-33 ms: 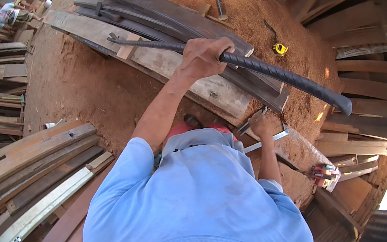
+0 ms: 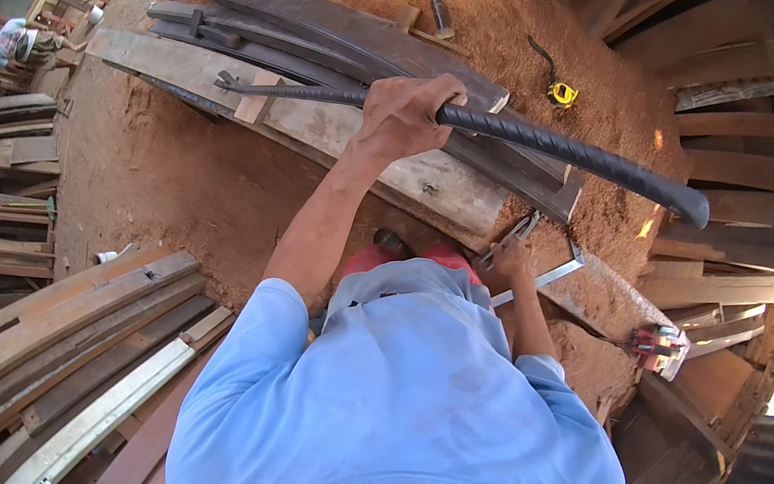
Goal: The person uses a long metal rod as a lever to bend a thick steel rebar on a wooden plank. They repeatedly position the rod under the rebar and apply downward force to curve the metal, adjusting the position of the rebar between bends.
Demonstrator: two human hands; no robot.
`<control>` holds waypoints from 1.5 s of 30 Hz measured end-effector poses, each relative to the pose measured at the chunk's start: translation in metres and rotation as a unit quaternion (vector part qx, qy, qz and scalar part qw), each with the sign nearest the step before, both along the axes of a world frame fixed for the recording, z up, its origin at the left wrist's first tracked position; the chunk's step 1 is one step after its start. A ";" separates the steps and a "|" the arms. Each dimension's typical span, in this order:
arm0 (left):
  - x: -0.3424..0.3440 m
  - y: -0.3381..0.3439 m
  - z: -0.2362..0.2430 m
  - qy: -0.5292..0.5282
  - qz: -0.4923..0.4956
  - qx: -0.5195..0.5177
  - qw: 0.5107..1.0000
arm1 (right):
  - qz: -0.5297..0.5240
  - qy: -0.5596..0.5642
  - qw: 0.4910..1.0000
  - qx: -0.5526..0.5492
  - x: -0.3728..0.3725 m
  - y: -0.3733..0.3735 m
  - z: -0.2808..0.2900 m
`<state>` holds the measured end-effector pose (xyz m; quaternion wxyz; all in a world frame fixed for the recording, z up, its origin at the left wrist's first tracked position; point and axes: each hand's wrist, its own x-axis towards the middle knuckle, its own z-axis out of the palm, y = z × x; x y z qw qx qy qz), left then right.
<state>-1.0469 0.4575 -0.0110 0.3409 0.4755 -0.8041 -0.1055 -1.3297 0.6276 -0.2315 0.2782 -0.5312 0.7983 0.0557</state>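
Over a row of dark boards (image 2: 293, 6), seen from above, a person in a blue shirt (image 2: 414, 388) holds 2 tools, 1 in each hand. The left hand (image 2: 409, 116) is closed around a long black bar (image 2: 564, 148), fingers wrapped over it, back of the hand upward. The bar runs crosswise above the boards and a pale plank (image 2: 389, 166). Its ribbed length reaches out to the right; its forked end is at the left, just beside a small wood block (image 2: 258, 100). Whether fork and block touch, I cannot tell.

The right hand (image 2: 511, 262), lower and nearer the body, is curled around what look like metal pliers (image 2: 525, 225), their head pointing away from the person. How firm that hold is, and whether the hand touches the silver square (image 2: 549, 274) beside it, does not show.

Judging by how things lie, work is underway rather than finished. Both tools are in hand, and the boards lie side by side. The pliers grip nothing visible and no board looks pried up, so how much is left cannot be told.

Beyond, on sawdust (image 2: 503, 17), lie a yellow tape measure (image 2: 561, 94) and probably a chisel (image 2: 437, 7). Toward the right sits a red power tool (image 2: 656, 348).
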 end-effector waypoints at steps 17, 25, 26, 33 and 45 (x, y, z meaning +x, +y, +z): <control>-0.013 0.000 0.007 -0.025 0.047 -0.024 0.998 | -0.030 0.009 0.997 0.076 -0.110 0.016 -0.115; -0.008 0.005 -0.010 -0.023 0.075 -0.081 0.994 | 0.223 -0.379 0.828 -0.348 -0.085 -0.106 0.256; -0.006 0.008 -0.010 -0.027 0.078 -0.089 0.993 | 0.250 -0.532 0.739 -0.329 -0.062 -0.107 0.290; -0.020 0.026 -0.006 0.016 0.162 -0.142 0.976 | 0.389 -0.770 0.411 -0.295 -0.022 -0.136 0.320; -0.110 0.007 0.066 0.043 0.135 -0.150 0.979 | 0.331 -0.829 0.383 -0.240 -0.021 -0.178 0.344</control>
